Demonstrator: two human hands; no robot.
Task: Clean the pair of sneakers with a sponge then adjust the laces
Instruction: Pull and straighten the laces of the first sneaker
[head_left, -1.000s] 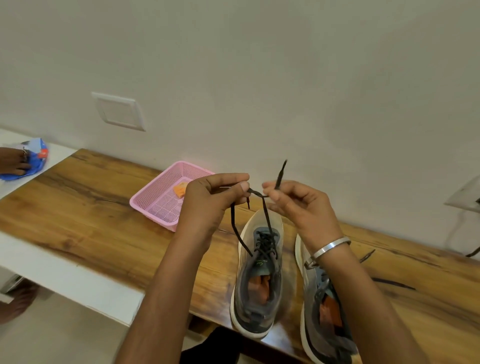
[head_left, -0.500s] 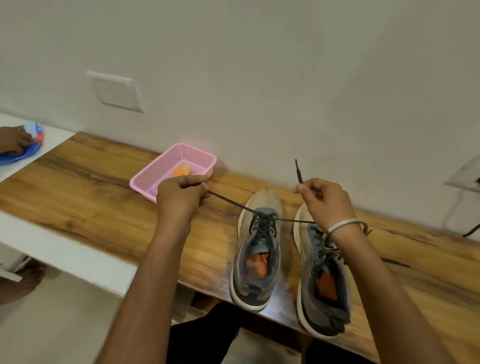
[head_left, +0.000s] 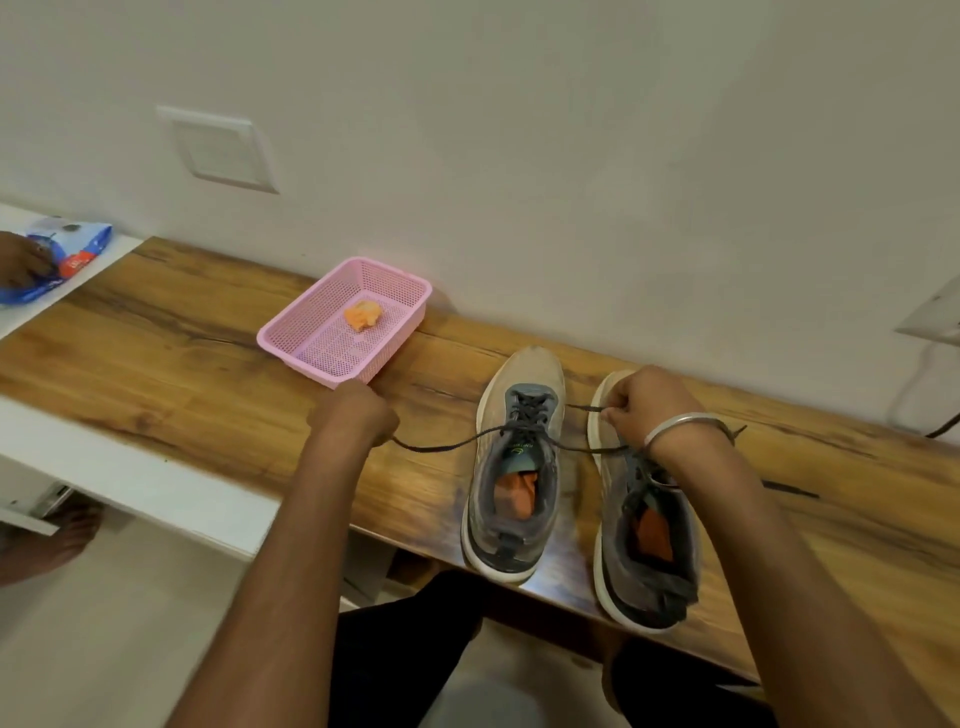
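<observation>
Two grey sneakers with white soles stand side by side on the wooden table (head_left: 171, 364), toes toward the wall. The left sneaker (head_left: 517, 462) has a dark lace (head_left: 441, 446) pulled out sideways to both sides. My left hand (head_left: 356, 413) is closed on the left end of that lace, down near the tabletop. My right hand (head_left: 649, 405) pinches the right end above the toe of the right sneaker (head_left: 644, 540), whose front it partly hides. An orange sponge (head_left: 363, 316) lies in the pink basket (head_left: 291, 343).
The pink basket sits against the wall left of the shoes. At the far left another person's hand (head_left: 23, 262) rests on a blue packet (head_left: 72, 254) on a white surface. A cable (head_left: 935, 428) and a loose lace (head_left: 789, 489) lie at the right.
My hands have come down from above the left sneaker and spread apart, drawing the lace out flat and taut. The view has shifted so the basket and sponge show fully.
</observation>
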